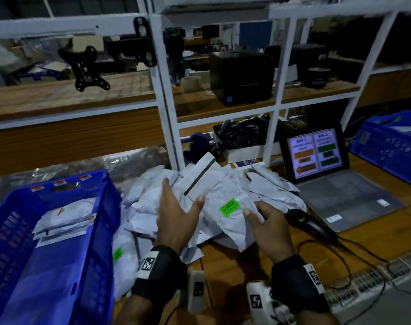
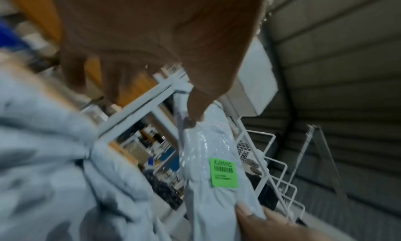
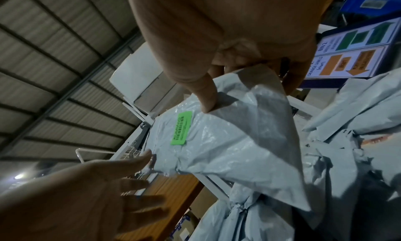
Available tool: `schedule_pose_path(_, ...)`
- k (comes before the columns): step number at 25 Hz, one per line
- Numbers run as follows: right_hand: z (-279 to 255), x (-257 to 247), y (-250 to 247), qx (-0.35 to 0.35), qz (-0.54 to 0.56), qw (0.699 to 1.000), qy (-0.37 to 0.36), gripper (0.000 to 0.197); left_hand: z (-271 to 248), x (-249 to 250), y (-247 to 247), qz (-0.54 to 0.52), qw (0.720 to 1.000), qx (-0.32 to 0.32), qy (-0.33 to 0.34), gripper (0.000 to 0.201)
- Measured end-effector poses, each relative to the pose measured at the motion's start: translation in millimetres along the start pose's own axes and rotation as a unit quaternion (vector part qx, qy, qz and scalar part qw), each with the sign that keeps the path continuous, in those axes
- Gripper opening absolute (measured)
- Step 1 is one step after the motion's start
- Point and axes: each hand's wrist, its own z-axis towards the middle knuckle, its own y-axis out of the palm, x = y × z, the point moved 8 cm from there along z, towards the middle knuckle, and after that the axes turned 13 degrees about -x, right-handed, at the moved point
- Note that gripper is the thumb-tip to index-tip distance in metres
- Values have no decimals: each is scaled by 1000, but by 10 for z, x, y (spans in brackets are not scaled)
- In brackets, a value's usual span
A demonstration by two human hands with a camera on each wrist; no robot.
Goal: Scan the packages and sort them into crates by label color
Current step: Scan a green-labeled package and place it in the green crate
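Note:
A grey poly package (image 1: 225, 224) with a green label (image 1: 229, 207) is held above the pile of grey packages (image 1: 148, 202). My right hand (image 1: 253, 213) pinches its right edge, thumb (image 3: 208, 99) on top and fingers underneath. My left hand (image 1: 182, 195) is spread with straight fingers, and its thumb (image 2: 195, 114) touches the package's left edge. The label's barcode (image 2: 224, 172) faces up. A black handheld scanner (image 1: 303, 219) lies on the table just right of my right hand. Orange-labelled packages lie in the blue crate (image 1: 70, 184) at the left. A second blue crate (image 1: 387, 148) stands at the far right.
An open laptop (image 1: 315, 153) at the right shows orange for bin 1 and green for bin 2. White shelf posts (image 1: 174, 141) rise behind the pile. Scanner cables (image 1: 354, 252) trail over the wooden table at the right. Another green-labelled package (image 1: 117, 254) lies beside the left crate.

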Motion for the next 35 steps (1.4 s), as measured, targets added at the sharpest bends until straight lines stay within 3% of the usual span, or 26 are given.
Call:
schedule_pose_path(2, 58, 81, -196, -13, 8, 1000, -7, 15, 55, 21, 413, -88, 994, -64, -6, 40)
schedule_pose_path(3, 76, 103, -285, -21, -2, 1000, -7, 17, 61, 91, 546, -97, 993, -60, 7, 24)
schedule_pose_path(4, 107, 148, -393, -30, -7, 999, -5, 16, 79, 175, 672, -102, 994, -46, 18, 21)
schedule_pose_path(7, 197, 314, -827, -33, -19, 999, 7, 17, 140, 402, 1047, -109, 993, -20, 34, 35)
schedule_pose_path(11, 295, 672, -1520, 6, -85, 996, 36, 15, 313, 463, 1506, -145, 988, -21, 50, 20)
schedule_pose_path(15, 437, 1280, -2012, -17, -210, 965, 154, 16, 369, 573, 1850, -161, 986, -11, 49, 29)
schedule_pose_path(20, 570, 1862, -2052, -122, -269, 924, 243, 34, 343, 559, 2013, -142, 988, 40, 35, 23)
schedule_pose_path(23, 654, 1965, -1971, -183, -301, 903, 246, 32, 263, 501, 2041, -157, 985, 59, 26, 24)
schedule_pose_path(28, 772, 2003, -1909, -257, -357, 866, 238, 28, 215, 427, 1982, -160, 981, 112, -5, 5)
schedule_pose_path(31, 721, 2038, -1874, -293, -300, 873, 248, 29, 213, 342, 1946, -154, 977, 143, -30, 9)
schedule_pose_path(35, 759, 1875, -1984, -242, -199, 919, 241, 28, 196, 241, 1917, -138, 969, 196, -62, 34)
